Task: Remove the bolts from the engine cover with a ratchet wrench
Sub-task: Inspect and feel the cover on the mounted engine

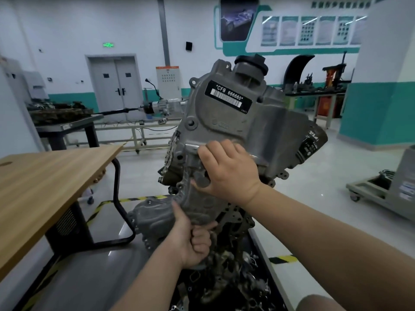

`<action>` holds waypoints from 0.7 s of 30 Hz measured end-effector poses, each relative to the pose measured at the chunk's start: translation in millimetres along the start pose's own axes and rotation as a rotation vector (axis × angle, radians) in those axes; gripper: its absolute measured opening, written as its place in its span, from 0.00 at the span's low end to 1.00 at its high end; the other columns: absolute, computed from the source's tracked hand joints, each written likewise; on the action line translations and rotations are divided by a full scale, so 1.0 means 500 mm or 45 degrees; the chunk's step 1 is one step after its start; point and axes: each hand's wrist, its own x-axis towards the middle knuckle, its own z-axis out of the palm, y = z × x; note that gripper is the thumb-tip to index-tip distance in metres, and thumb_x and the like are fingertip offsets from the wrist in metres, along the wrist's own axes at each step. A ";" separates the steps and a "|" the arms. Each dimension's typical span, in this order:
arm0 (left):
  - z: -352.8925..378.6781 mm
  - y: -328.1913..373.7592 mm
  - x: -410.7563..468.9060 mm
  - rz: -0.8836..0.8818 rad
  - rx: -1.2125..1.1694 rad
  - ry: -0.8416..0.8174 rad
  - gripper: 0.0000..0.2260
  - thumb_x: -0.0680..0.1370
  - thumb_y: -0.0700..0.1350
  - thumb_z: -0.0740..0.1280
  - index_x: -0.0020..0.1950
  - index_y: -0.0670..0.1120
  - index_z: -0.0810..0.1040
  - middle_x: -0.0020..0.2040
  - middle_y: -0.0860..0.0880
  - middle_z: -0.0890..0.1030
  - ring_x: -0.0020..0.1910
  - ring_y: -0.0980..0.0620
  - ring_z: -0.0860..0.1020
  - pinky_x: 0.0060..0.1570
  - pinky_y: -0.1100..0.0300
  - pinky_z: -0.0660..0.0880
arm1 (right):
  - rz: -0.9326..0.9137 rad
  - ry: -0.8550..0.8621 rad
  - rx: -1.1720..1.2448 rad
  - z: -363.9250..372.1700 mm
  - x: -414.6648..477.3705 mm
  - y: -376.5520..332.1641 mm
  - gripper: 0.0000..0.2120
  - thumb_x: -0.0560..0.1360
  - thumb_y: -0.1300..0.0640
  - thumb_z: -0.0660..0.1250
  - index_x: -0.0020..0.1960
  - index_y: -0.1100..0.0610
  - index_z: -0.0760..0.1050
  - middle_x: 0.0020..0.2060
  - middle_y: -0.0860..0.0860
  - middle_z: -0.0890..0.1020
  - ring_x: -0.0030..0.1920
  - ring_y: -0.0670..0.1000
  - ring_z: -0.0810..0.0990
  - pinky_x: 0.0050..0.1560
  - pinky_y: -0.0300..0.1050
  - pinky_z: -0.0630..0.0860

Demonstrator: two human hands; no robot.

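A grey cast engine cover [224, 117] with a black label reading CFB 666660 is tilted up in front of me, over the engine block [238, 223]. My right hand [226, 169] grips the cover's middle, fingers curled over a ridge and thumb against a round boss. Lower down, my left hand [193, 241] grips the cover's bottom edge from below. Empty bolt holes show along the cover's left rim. No ratchet wrench and no bolts are visible.
A wooden table [45, 182] stands at my left. Below the engine lies a black tray [258, 281] with several loose metal parts. A grey cart [386, 194] is at the right, workbenches with parts stand behind, and a white column rises at far right.
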 end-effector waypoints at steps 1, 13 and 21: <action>0.009 0.005 0.004 -0.009 0.009 0.020 0.50 0.51 0.80 0.55 0.47 0.36 0.76 0.23 0.53 0.58 0.16 0.56 0.56 0.15 0.69 0.54 | -0.025 -0.004 0.009 0.001 -0.002 -0.001 0.32 0.63 0.40 0.74 0.56 0.60 0.70 0.43 0.55 0.81 0.40 0.56 0.76 0.39 0.49 0.71; 0.073 0.025 0.054 0.035 -0.192 0.042 0.35 0.72 0.73 0.58 0.22 0.44 0.69 0.22 0.52 0.62 0.17 0.58 0.58 0.16 0.71 0.56 | 0.010 -0.075 0.239 -0.017 0.008 -0.022 0.19 0.69 0.46 0.71 0.49 0.60 0.82 0.41 0.53 0.81 0.40 0.56 0.77 0.41 0.49 0.75; 0.072 0.013 0.041 -0.080 -0.219 0.179 0.45 0.63 0.81 0.53 0.40 0.36 0.73 0.20 0.52 0.59 0.14 0.55 0.57 0.16 0.72 0.54 | 1.510 0.207 0.345 -0.128 -0.048 0.065 0.38 0.67 0.48 0.74 0.71 0.57 0.61 0.68 0.57 0.66 0.69 0.55 0.64 0.69 0.59 0.65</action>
